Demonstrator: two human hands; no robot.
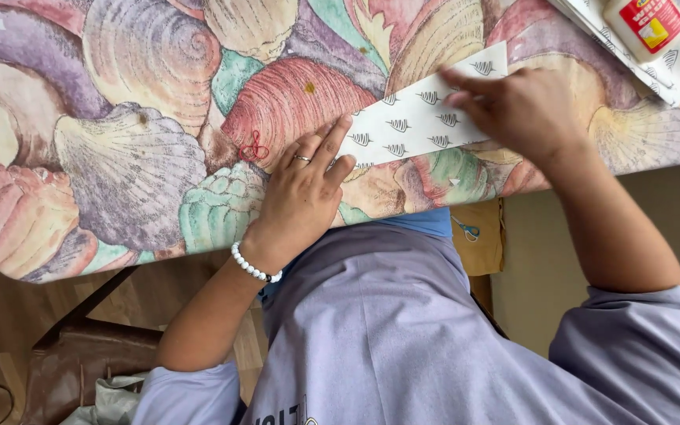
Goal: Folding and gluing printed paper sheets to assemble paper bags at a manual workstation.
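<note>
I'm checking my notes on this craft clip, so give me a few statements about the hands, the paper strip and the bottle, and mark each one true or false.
1. Both hands rest on the patterned paper strip. True: the left hand presses its near end, the right hand its far part.
2. The left hand holds scissors. False: it lies flat and holds nothing.
3. The left wrist wears a white bead bracelet. True.
4. The glue bottle stands upright beside the left hand. False: it lies on its side at the table's far corner, beyond the right hand.
5. The tablecloth is plain white. False: it shows large coloured seashells.
</note>
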